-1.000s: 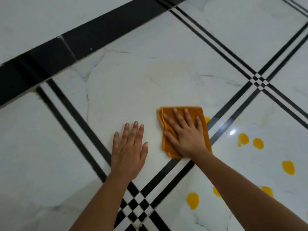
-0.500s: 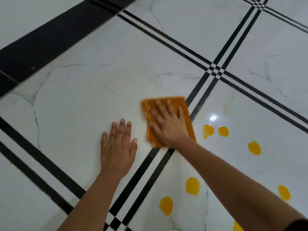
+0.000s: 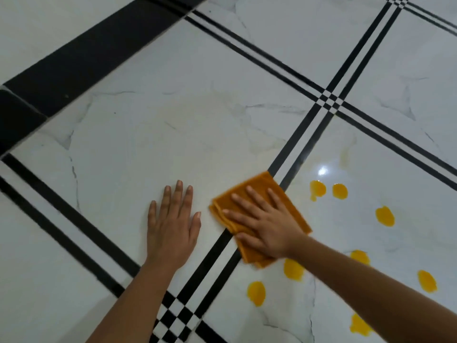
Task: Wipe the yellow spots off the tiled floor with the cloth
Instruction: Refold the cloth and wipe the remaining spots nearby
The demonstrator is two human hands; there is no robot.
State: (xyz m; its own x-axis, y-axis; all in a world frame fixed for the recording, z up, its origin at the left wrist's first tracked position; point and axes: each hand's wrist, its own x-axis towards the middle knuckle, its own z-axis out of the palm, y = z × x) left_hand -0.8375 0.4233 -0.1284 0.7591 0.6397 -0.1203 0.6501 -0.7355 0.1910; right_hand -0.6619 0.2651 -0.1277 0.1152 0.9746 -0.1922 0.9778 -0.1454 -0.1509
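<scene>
The cloth (image 3: 259, 186), orange and folded into a rough square with layered edges showing on its left side, lies flat on the tiled floor (image 3: 173, 132) near the middle of the view. It sits across the black double stripe (image 3: 294, 139) that runs from far right to near left, its far corner on the stripe and most of its body just right of it. The right hand (image 3: 267, 229) rests palm down on top of it, its fingers (image 3: 244, 205) straight and spread wide, pressing the cloth rather than curling round it. The left hand (image 3: 170, 233) lies flat on bare white tile just left of the cloth, apart from it, its fingers (image 3: 178, 196) straight, close together and holding nothing.

The yellow spots (image 3: 385, 216) are scattered over the tile to the right of the stripe. Two sit side by side to the right of the cloth's far edge, one lies just beside its near corner and is partly hidden by the right forearm, and others lie nearer and further right. A bright glint of light (image 3: 322, 171) shows on the tile beyond the pair. A wide black band (image 3: 86, 58) crosses the far left, and a black-and-white checkered crossing (image 3: 178, 318) lies near the left forearm.
</scene>
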